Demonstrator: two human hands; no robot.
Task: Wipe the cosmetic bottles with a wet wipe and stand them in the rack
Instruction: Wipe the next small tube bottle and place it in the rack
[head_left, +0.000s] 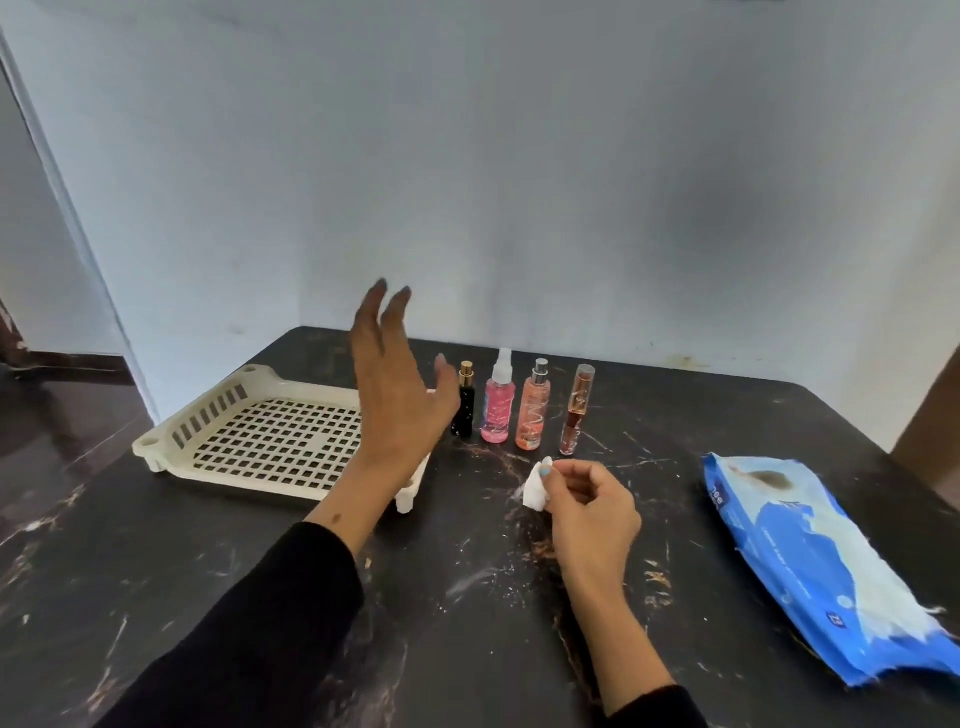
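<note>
Several cosmetic bottles stand in a row on the dark table: a small black bottle with a gold cap (464, 410), a pink spray bottle (498, 408), a peach spray bottle (532, 415) and a slim brown tube (575, 413). A cream perforated rack (249, 431) lies to their left with nothing in it. My left hand (397, 395) hovers open, fingers spread, over the rack's right edge, its thumb close to the black bottle. My right hand (589, 506) pinches a folded white wet wipe (535, 491) in front of the bottles.
A blue wet-wipe pack (821, 561) lies at the table's right side. A pale wall rises right behind the table. A brown object (930, 431) stands at the far right edge. The table's left edge drops to a dark floor (47, 415).
</note>
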